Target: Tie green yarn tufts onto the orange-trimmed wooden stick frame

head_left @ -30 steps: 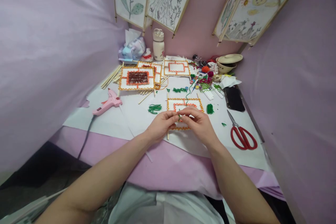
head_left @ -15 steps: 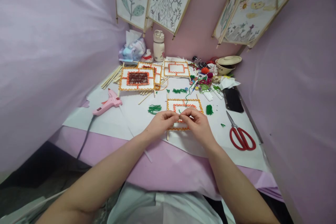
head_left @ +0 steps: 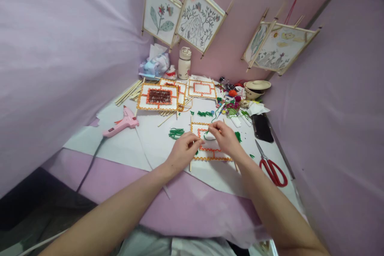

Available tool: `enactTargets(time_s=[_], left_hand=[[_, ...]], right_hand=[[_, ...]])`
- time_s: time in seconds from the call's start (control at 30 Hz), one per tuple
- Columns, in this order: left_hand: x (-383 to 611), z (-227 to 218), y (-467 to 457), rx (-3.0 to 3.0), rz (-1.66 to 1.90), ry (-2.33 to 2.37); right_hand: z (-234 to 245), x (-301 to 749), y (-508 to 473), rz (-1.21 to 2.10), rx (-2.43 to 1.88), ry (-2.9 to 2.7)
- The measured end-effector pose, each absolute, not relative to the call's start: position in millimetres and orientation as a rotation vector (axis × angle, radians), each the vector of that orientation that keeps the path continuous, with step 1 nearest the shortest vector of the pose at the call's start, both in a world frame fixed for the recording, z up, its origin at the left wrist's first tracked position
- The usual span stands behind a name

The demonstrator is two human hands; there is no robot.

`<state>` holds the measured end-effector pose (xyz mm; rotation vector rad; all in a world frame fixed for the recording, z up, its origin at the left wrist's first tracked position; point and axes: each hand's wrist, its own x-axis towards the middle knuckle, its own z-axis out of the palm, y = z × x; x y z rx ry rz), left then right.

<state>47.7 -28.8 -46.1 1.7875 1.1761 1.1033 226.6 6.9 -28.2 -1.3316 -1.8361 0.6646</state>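
A white panel (head_left: 207, 155) edged in orange and yellow cord on sticks lies in front of me. Above its lower left part, my left hand (head_left: 188, 147) has thumb and fingers pinched together by the end of a green yarn strand (head_left: 209, 139). My right hand (head_left: 223, 138) pinches the same strand higher up, over the panel's inner orange rectangle. The strand sags in a short curve between the two hands. Bundles of cut green yarn (head_left: 176, 133) lie to the left, and another green bundle (head_left: 238, 136) shows partly behind my right hand.
Red-handled scissors (head_left: 273, 170) and a black phone (head_left: 263, 128) lie on the right. A pink glue gun (head_left: 122, 123) with its cord rests left. Finished-looking panels (head_left: 158, 97), a bottle (head_left: 184, 64) and tangled yarn (head_left: 232, 108) stand behind; framed drawings (head_left: 200, 20) hang above.
My hands have moved apart, the right one up and away from the left, with green yarn now showing between them. The camera view has tilted upward slightly.
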Motion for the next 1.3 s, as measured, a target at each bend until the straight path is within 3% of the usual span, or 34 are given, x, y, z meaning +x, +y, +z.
enactTargets(time_s=[0.13,0.5,0.93,1.3], left_hand=[[42,-45,-25,1.753,1.169,1.241],[34,-43,-19,1.786,1.217,1.292],[32,-42,-15,1.756,1.245,1.327],[33,-41,-14,1.759,1.222,1.355]], right_hand=[[-18,242,74,0.256,-1.58,-2.094],[-49,239,141,0.127,-1.642,-2.237],[-18,271,58,0.244,-1.562,-2.042],[-41,259,-3,0.263,-1.774,-2.204]])
